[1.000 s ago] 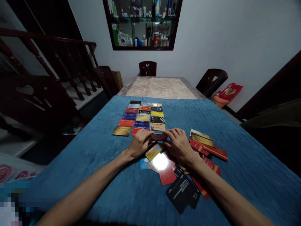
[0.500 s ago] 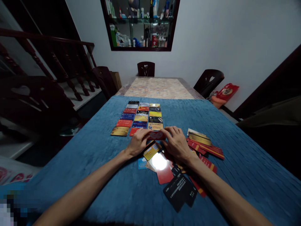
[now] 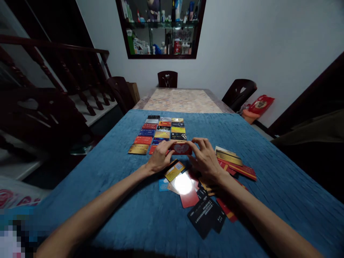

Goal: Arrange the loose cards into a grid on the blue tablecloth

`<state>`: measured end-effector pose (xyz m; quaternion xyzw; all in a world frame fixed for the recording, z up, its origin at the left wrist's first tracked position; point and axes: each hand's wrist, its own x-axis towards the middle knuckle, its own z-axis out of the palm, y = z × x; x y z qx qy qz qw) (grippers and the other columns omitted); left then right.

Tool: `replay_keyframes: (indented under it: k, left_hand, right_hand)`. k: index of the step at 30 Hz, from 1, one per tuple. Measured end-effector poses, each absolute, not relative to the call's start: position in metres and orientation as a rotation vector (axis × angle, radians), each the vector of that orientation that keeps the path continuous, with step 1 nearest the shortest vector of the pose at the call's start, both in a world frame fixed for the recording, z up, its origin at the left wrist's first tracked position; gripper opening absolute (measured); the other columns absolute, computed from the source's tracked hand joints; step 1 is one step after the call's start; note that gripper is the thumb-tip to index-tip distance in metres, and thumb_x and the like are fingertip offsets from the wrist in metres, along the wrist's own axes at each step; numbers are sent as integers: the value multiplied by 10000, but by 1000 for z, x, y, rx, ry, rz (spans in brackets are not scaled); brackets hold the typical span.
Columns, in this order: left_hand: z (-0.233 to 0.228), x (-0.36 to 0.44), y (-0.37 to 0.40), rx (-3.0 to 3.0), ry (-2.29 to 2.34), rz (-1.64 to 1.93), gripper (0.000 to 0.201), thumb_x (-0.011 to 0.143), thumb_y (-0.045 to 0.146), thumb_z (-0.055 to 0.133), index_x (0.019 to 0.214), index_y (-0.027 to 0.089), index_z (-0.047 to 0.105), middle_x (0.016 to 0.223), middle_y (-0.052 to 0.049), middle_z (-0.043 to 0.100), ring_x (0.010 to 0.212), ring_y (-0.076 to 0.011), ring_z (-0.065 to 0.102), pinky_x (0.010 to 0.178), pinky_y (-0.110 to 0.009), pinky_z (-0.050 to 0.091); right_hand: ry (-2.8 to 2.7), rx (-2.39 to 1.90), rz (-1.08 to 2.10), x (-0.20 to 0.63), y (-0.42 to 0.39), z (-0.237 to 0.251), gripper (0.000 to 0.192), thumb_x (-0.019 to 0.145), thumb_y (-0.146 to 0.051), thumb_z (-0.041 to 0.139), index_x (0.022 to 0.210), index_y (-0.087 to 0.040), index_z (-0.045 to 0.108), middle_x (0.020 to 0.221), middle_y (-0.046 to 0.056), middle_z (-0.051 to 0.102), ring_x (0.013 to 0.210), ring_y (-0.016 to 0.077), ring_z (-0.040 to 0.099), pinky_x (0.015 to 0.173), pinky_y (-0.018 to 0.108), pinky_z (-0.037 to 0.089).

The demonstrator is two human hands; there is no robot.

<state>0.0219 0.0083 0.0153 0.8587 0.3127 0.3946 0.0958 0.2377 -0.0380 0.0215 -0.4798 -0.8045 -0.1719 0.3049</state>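
The left hand (image 3: 159,156) and right hand (image 3: 205,156) pinch a red rectangular card with a pale heart between their fingers. Beyond the fingers, three columns of glossy multicoloured cards (image 3: 161,134) lie neatly set out; nearer the wearer, a loose heap of mixed cards (image 3: 205,216) remains unarranged. Sorting looks partway. The small print is unreadable; a yellow card (image 3: 174,172) just below the fingers bears a square code.

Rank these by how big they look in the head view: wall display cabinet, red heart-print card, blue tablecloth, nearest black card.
1. Blue tablecloth
2. Wall display cabinet
3. Nearest black card
4. Red heart-print card
Nearness may enlarge the black card.
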Motion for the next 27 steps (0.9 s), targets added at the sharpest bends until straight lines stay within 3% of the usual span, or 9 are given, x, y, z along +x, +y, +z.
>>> replay_keyframes:
  k: [6,17,27]
  left_hand:
    - [18,26,15,2603,920,1164,454,851,106,594,1290,185,506,1216,-113,591,1182,-272,541,1038,-491,467]
    - [5,21,18,2684,983,1003,527,826,155,656,1330,161,506,1281,-141,549,1189,-306,486,1016,-519,435]
    - [4,15,15,2744,1048,855,300,853,215,680,1141,155,624,1245,-117,641,1188,-318,467,979,-520,407]
  right_hand:
    - [-2178,-1285,-391,244,-28,27,448,847,-190,619,1291,-216,563,1190,142,567,1070,311,471,846,430,454]
    - [-2239,-1258,-173,252,-21,14,490,833,-276,643,1307,-219,535,1182,139,560,1031,298,512,817,435,480]
    - [-2299,-1293,-38,254,-17,2,390,866,-311,633,1235,-189,599,1153,134,592,1007,270,516,848,422,478]
